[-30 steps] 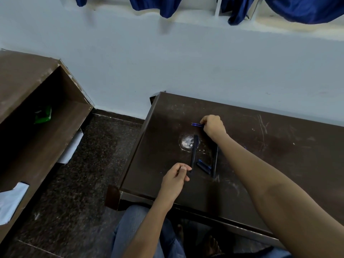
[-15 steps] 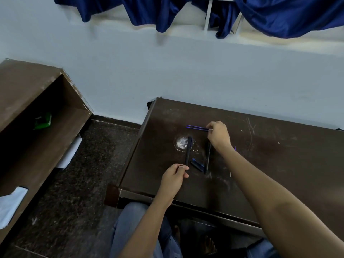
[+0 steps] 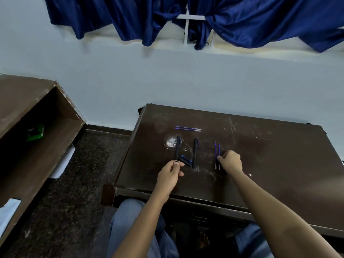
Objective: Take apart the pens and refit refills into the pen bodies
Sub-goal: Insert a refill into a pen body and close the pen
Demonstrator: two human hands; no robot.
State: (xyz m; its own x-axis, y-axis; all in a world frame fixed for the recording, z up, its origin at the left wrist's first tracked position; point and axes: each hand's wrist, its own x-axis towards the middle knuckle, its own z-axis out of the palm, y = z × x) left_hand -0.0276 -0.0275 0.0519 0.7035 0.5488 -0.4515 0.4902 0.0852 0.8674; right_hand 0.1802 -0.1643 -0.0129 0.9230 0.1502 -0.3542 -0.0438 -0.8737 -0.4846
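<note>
Grip, left: your left hand (image 3: 170, 174), thumb and forefinger clamped on a small dark piece (image 3: 176, 162) at the near end of the left black pen body (image 3: 177, 148); loose part or the body's own end, cannot tell.
Grip, right: your right hand (image 3: 230, 162), fingers curled, pinching the near pair of thin blue refills (image 3: 215, 151) flat on the dark brown wooden counter (image 3: 270, 164).
Advice: take one refill only, keep it straight, feed it along the body's axis.
Between hands: short blue pen pieces (image 3: 186, 160), second black pen body (image 3: 194, 151); likely to roll if nudged.
Beyond: round white stain (image 3: 170, 142); far pair of blue refills (image 3: 187, 128).
Left: brown open shelf (image 3: 28, 94) holding a green object (image 3: 35, 132).
Far: dark blue curtain (image 3: 260, 25).
</note>
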